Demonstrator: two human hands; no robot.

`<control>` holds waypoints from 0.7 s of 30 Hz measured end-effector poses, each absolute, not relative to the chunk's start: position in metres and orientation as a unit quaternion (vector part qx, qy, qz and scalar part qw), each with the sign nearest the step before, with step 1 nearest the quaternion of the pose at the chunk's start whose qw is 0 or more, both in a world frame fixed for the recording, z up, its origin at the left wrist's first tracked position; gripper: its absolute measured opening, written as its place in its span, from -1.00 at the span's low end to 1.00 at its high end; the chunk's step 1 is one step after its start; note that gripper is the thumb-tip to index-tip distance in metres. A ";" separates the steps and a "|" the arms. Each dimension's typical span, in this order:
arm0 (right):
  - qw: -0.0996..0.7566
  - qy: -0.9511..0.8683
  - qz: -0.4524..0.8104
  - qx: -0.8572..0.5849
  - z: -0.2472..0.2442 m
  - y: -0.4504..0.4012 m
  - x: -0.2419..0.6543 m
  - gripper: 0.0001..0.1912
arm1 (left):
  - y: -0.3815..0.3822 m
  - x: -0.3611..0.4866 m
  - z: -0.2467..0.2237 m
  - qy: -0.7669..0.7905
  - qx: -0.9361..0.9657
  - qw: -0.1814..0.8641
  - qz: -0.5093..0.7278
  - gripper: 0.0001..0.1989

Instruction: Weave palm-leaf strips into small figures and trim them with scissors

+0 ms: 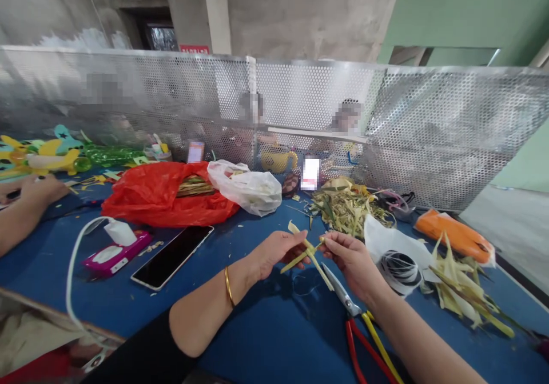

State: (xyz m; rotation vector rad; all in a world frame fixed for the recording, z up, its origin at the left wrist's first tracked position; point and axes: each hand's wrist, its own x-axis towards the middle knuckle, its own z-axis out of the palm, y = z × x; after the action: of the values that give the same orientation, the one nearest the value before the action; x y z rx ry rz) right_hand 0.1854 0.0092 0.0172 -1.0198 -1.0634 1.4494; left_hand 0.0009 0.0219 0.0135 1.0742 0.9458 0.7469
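My left hand point(288, 251), with a gold bangle on its wrist, pinches pale yellow-green leaf strips point(316, 262) that cross each other over the table. The fingertips of my right hand point(345, 252) are closed on one end of a strip, just to the right of the crossing. Below my right hand lies a pair of scissors point(352, 311) with one red and one yellow handle, blades pointing up and left. A thin loop of thread or wire shows faintly on the blue table point(266, 321) under the strips.
Dried leaves point(349, 207) are heaped behind my hands, more leaves point(461, 281) at right near a coiled black-and-white cord point(400, 272). Left are a red bag point(150, 192), a phone point(174, 256) and a tissue pack point(115, 252). Another person's hand point(40, 192) works far left; a perforated metal divider point(300, 95) stands behind.
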 end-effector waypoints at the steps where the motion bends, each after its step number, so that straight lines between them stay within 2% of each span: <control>1: 0.504 -0.452 0.604 -0.422 0.017 0.009 0.188 -0.71 | 0.023 0.000 0.013 0.427 0.477 0.700 0.317 -0.37; 4: 0.477 -0.493 0.597 -0.416 0.022 0.008 0.195 -0.76 | 0.026 -0.001 0.014 0.476 0.470 0.659 0.343 -0.31; 8: 0.435 -0.554 0.577 -0.414 0.033 0.006 0.202 -0.80 | 0.026 -0.002 0.019 0.532 0.538 0.426 0.497 -0.51; 10: 0.407 -0.579 0.568 -0.419 0.037 0.003 0.202 -0.80 | 0.023 -0.003 0.021 0.508 0.610 0.368 0.484 -0.64; 16: 0.396 -0.609 0.542 -0.423 0.039 0.000 0.195 -0.79 | 0.015 -0.001 0.017 0.408 0.759 0.442 0.248 -0.72; 21: 0.429 -0.612 0.519 -0.415 0.034 0.000 0.190 -0.79 | 0.010 0.002 0.014 0.378 0.753 0.470 0.265 -0.74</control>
State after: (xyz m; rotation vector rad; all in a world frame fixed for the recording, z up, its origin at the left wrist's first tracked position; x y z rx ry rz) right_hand 0.1901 -0.0002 0.0339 -1.0363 -1.5274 1.2963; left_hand 0.0025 0.0105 0.0143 1.8446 0.9255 0.6482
